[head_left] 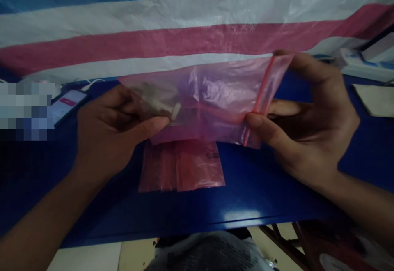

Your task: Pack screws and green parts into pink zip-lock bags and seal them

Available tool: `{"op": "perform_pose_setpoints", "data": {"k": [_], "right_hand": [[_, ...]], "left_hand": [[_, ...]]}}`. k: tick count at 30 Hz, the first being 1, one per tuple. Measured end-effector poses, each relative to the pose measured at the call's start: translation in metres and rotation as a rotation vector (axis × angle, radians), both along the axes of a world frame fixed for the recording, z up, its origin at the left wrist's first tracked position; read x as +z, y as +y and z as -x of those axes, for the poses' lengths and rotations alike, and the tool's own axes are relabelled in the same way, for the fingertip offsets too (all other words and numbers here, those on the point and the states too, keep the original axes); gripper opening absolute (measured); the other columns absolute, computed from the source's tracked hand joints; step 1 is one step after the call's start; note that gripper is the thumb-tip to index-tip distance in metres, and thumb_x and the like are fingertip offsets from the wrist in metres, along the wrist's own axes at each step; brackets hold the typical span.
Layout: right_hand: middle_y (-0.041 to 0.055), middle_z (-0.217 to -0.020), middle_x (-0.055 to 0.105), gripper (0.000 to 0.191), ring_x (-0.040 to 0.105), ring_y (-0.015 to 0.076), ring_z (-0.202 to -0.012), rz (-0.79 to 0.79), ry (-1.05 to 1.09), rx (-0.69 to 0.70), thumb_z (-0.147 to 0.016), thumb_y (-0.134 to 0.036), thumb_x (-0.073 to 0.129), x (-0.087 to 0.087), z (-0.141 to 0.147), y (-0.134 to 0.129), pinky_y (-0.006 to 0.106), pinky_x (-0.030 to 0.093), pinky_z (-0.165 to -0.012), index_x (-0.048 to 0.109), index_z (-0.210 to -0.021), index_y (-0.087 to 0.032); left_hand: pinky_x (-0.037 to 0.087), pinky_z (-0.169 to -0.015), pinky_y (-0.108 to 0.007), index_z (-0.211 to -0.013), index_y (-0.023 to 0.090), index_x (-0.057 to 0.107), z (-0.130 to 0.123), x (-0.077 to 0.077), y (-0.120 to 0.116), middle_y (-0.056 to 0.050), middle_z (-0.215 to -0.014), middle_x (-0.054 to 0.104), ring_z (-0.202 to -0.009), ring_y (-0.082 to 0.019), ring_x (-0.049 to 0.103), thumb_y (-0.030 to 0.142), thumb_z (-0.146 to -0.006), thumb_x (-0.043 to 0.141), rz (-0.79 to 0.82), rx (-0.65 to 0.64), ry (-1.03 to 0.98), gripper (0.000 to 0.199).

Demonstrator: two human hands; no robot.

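Note:
Between my two hands a pink see-through zip bag [215,94] is stretched sideways above the table. My left hand [113,123] pinches its left end, where something pale and small shows through the plastic; its kind I cannot make out. At the other end, my right hand [310,111] grips the bag by the red zip strip, thumb in front and fingers behind. I cannot tell whether the zip is closed. Several more pink zip bags [200,168] lie overlapping on the table below, partly hidden by the held one.
The table [184,213] is glossy blue. Behind it hangs a striped plastic sheet [172,45]. A phone [69,104] with a white cable lies at left, beside a blurred-out patch. At right are a white box-like object [363,67] and a pale flat pad [375,98].

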State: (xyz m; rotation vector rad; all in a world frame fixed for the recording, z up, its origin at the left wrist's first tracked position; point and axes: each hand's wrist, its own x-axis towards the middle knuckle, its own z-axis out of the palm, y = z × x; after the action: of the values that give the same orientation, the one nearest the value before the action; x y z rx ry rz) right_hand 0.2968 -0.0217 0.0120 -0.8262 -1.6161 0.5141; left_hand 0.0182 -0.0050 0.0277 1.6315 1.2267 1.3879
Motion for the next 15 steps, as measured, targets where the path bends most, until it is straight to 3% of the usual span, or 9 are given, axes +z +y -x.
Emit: {"op": "perform_pose_setpoints", "data": {"k": [4,9,12,14,15], "right_hand": [[-0.0090,-0.057,0.060,0.016,0.054,0.0093,-0.046,-0.091,-0.173,-0.039,-0.095,-0.015,0.080,0.001,-0.002,-0.001,0.026,0.043,-0.044,0.072,-0.091,-0.028],[-0.0070,-0.057,0.059,0.032,0.050,0.0088,-0.047,-0.094,-0.243,-0.078,-0.099,-0.025,0.079,0.000,-0.001,0.002,0.026,0.040,-0.045,0.062,-0.072,-0.025],[-0.0052,-0.064,0.069,0.021,0.057,0.0107,-0.049,-0.115,-0.217,-0.127,-0.099,-0.025,0.080,-0.001,-0.006,0.003,0.029,0.045,-0.047,0.070,-0.081,-0.027],[-0.0003,-0.081,0.081,0.003,0.069,0.0152,-0.058,-0.125,-0.243,-0.164,-0.101,-0.027,0.077,-0.001,-0.013,0.003,0.034,0.054,-0.055,0.078,-0.099,-0.028],[0.0027,-0.094,0.085,0.007,0.076,0.0185,-0.069,-0.132,-0.306,-0.144,-0.103,-0.030,0.075,0.000,-0.018,0.002,0.037,0.060,-0.063,0.081,-0.106,-0.028]], "left_hand": [[0.073,-0.079,-0.030,-0.088,0.032,0.080,0.006,-0.003,-0.005,0.011,-0.088,0.082,-0.085,-0.018,0.082,0.037,-0.077,0.100,-0.123,0.117,0.148,0.024],[0.071,-0.068,-0.035,-0.092,0.032,0.080,0.002,-0.003,-0.010,0.009,-0.083,0.080,-0.078,-0.019,0.081,0.041,-0.086,0.094,-0.200,0.144,0.298,0.018],[0.072,-0.090,-0.042,-0.100,0.033,0.082,-0.001,0.001,-0.009,0.004,-0.106,0.085,-0.102,-0.023,0.083,0.041,-0.099,0.082,-0.282,0.056,0.330,0.008],[0.067,-0.107,-0.048,-0.099,0.036,0.082,0.006,0.003,-0.009,0.002,-0.117,0.085,-0.116,-0.026,0.080,0.056,-0.103,0.072,-0.335,-0.033,0.363,0.023],[0.065,-0.110,-0.051,-0.097,0.037,0.083,0.012,0.004,-0.009,0.001,-0.119,0.085,-0.119,-0.028,0.078,0.067,-0.101,0.070,-0.342,-0.064,0.385,0.032]]}}
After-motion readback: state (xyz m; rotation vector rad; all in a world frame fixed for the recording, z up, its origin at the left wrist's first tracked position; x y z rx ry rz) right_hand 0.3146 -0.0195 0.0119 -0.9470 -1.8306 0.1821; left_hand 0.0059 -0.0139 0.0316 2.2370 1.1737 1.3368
